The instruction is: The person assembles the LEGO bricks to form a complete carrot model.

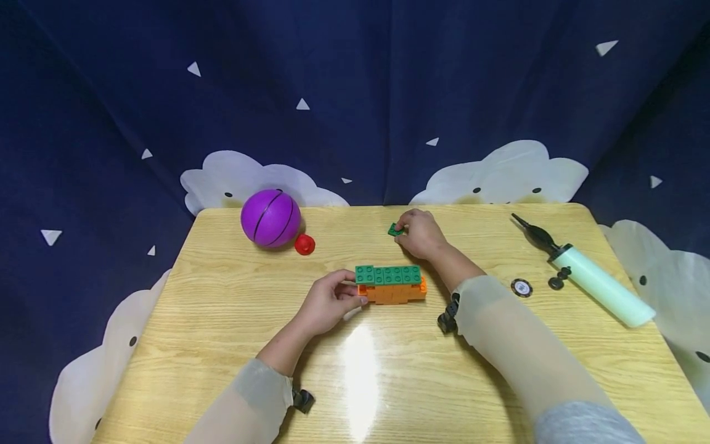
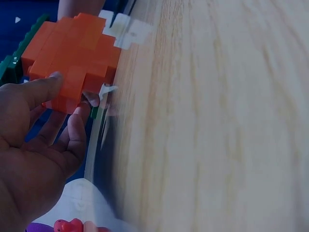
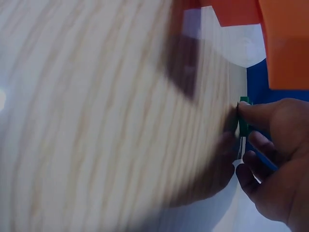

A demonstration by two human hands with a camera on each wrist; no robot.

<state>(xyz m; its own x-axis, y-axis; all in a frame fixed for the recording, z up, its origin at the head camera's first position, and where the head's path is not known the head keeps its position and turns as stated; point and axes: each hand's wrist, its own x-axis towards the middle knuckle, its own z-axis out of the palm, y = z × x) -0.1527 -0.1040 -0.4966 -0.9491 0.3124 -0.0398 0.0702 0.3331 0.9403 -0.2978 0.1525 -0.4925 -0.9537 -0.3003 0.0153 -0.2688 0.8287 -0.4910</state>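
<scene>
Right in the middle of the light wooden table (image 1: 222, 320) there's a chunky block made of orange plastic bricks topped with a row of green studded bricks (image 1: 391, 283), sitting flat on the wood. The left hand (image 1: 327, 303) has its thumb and fingers curled around the block's left end, so it's gripping that. A bit higher in the frame, the right hand (image 1: 420, 233) is pinching a small flat green plastic piece (image 1: 395, 230) between its fingertips, low over the tabletop, well apart from the block. Over at the upper left of the table sits a purple rubber ball with black seams (image 1: 270, 217) with a little red cap (image 1: 304, 245) just beside it. On the right side lies a pale green hand pump with a black nozzle (image 1: 588, 275), and near it a small round black-and-white disc (image 1: 521, 287).
</scene>
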